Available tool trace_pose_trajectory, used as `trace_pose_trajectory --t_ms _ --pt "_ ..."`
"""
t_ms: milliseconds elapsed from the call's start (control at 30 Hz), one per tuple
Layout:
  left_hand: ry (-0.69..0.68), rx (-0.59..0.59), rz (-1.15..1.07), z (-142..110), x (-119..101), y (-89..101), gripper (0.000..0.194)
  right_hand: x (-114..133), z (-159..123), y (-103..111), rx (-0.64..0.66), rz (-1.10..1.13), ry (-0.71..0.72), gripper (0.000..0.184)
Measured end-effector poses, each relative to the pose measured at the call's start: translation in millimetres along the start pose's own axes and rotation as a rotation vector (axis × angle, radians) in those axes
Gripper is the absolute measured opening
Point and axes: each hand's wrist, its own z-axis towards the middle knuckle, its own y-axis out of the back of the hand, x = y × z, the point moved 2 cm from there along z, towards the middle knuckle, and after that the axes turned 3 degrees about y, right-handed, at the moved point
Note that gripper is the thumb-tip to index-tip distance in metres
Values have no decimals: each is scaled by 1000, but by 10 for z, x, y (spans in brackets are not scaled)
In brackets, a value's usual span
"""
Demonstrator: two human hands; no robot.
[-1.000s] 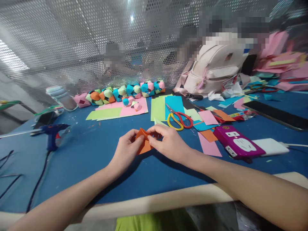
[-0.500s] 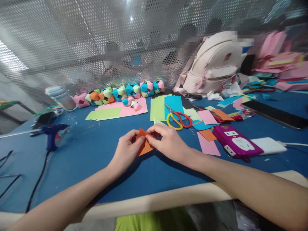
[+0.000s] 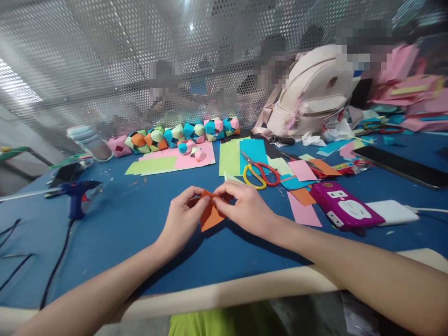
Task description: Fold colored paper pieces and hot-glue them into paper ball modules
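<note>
Blue table [image 3: 133,219], two hands [image 3: 184,212], pinched orange paper [image 3: 212,218]

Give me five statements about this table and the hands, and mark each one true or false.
1. The left hand and right hand both hold orange paper. True.
2. The scissors lie under the backpack. False: the scissors lie partly over blue paper.
3. Several folded paper shapes stand in a row beyond the hands. True.
4. The glue gun is in the right hand. False: the glue gun is on the table, left of both hands.
5. The purple socket block is right of both hands. True.
</note>
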Motion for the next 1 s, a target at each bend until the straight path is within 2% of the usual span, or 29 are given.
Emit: trace_pose_trajectory --t_ms 267,400,567,667,1000 --pt "22 -1 -50 -1 -15 10 20 1 0 30 3 20 -4 12" --pt "36 -9 -85 10 -4 13 21 0 19 40 45 80 -46 15" --pt "65 21 -113 7 19 -2 22 -14 24 7 78 16 -116 13" --pt "36 30 -71 3 18 -8 21 -26 23 -15 107 35 -126 14" --pt "59 -3 -52 26 -4 5 21 -22 32 77 105 88 -107 29"
